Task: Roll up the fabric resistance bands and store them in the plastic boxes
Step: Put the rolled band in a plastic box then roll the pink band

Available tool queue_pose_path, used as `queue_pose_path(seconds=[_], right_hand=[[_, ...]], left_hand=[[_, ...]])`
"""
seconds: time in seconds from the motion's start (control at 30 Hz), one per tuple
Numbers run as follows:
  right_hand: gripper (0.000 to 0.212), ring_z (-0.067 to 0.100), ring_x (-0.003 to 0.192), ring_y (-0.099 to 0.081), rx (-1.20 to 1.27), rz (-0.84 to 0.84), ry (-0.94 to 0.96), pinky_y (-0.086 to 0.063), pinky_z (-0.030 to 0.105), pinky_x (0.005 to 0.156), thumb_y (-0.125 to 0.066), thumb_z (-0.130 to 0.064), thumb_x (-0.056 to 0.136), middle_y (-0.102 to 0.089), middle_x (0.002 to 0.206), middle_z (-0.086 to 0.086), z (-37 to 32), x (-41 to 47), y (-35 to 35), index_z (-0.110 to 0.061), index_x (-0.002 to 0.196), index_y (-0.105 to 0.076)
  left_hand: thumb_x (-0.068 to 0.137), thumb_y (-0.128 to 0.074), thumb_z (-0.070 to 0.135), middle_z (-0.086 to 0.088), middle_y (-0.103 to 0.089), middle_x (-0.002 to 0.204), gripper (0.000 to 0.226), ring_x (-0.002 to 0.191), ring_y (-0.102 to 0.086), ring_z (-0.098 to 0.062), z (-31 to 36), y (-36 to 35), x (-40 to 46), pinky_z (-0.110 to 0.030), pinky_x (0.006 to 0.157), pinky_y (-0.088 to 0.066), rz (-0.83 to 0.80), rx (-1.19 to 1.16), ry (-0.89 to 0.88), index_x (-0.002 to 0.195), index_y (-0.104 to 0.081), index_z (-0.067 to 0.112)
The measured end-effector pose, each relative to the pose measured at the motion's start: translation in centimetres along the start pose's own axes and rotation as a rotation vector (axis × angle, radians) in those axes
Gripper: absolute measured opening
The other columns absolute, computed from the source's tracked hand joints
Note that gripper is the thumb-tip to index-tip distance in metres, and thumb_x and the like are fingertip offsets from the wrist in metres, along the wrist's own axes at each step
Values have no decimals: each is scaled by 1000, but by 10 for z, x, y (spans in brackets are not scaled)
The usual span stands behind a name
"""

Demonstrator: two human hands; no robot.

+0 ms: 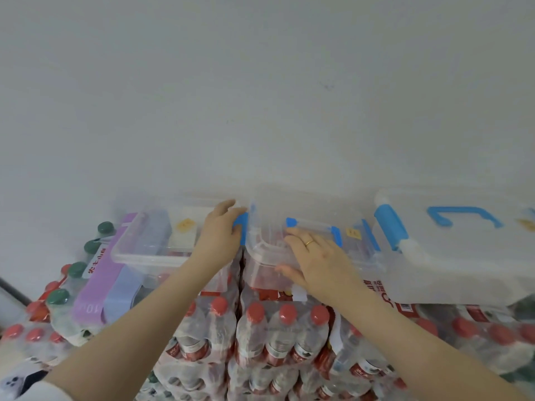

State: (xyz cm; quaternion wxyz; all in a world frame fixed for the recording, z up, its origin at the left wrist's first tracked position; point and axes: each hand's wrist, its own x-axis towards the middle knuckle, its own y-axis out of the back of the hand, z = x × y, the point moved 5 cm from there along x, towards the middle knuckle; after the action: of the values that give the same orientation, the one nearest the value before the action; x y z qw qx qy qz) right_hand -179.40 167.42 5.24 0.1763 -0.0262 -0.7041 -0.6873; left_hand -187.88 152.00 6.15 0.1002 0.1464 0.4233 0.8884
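Note:
Two small clear plastic boxes stand side by side on shrink-wrapped bottle packs. A purple fabric band point(97, 287) and a pale blue band point(123, 290) hang out over the left end of the left box point(144, 250). My left hand point(221, 233) lies on that box's right end, its fingers curled over the blue latch point(242, 227). My right hand point(317, 263) grips the near left corner of the middle box point(262, 256), fingers on the lid beside its blue handle point(312, 224), thumb against the front wall. What lies inside is blurred.
A larger frosted box point(463, 256) with a blue handle and blue latch sits at the right. Below are packs of red-capped water bottles point(278, 337); green-capped bottles point(75, 270) stand at the left. A pale wall rises right behind the boxes.

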Motion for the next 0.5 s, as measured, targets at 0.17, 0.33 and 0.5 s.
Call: queue_pose_path(seconds=[0.17, 0.33, 0.5], right_hand=[[73, 19, 100, -65, 45, -89, -28, -54, 31, 77, -31, -65, 80, -65, 116, 4, 5, -6, 1, -9, 117, -60], [111, 24, 124, -49, -155, -173, -103, -34, 36, 106, 0, -85, 68, -50, 137, 9, 55, -32, 22, -7, 134, -44], [113, 24, 138, -31, -378, -317, -113, -9, 41, 116, 8, -74, 62, -21, 153, 17, 85, -45, 13, 0, 145, -17]], left_hand=[[88, -39, 42, -4, -55, 128, 48, 117, -51, -19, 37, -9, -25, -23, 97, -33, 23, 0, -349, 118, -60, 10], [71, -45, 64, 1, -67, 87, 54, 74, -65, -22, 49, -34, -33, -31, 61, -53, -69, 380, -642, 90, -64, 17], [68, -46, 63, 4, -60, 64, 47, 57, -59, -19, 46, -31, -29, -23, 51, -42, -19, 350, -658, 68, -56, 17]])
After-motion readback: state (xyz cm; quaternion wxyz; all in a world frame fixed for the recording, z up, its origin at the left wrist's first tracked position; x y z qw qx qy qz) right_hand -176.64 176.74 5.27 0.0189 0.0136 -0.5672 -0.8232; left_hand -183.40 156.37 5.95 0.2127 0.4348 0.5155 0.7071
